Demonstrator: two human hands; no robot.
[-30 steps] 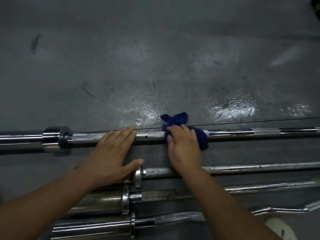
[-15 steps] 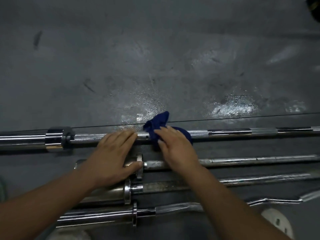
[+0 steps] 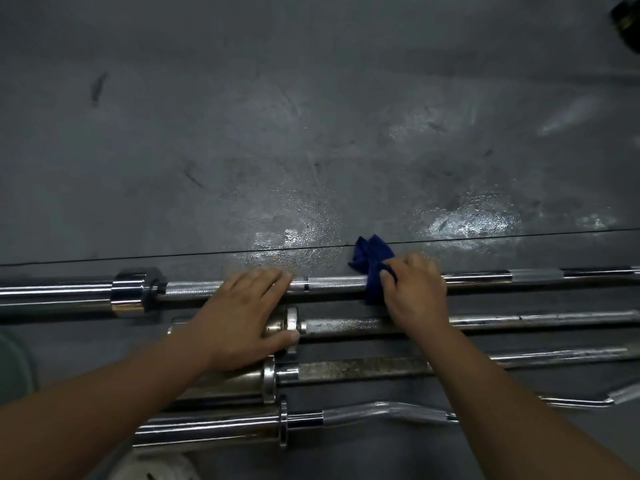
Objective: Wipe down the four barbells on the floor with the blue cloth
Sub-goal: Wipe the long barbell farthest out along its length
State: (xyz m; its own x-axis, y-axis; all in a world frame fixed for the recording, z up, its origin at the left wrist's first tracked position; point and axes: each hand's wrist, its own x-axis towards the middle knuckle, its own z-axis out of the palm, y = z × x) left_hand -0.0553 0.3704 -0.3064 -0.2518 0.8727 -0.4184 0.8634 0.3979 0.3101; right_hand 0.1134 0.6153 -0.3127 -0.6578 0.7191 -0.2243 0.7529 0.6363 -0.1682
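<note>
Four steel barbells lie side by side on the dark floor. The farthest barbell runs across the whole view. My right hand grips the blue cloth wrapped over that bar's shaft. My left hand rests flat, fingers straight, with fingertips on the farthest bar and the palm over the sleeve of the second barbell. Closer to me lie the third barbell, with a rusty shaft, and the curved fourth barbell. My forearms cover parts of the near bars.
The grey rubber floor stretches beyond the bars, with a seam line just behind the farthest bar. A dark object sits at the top right corner. A pale object shows at the bottom edge.
My right hand slid the cloth left along the farthest bar, then back to the right. My left hand stayed in place on the bars.
</note>
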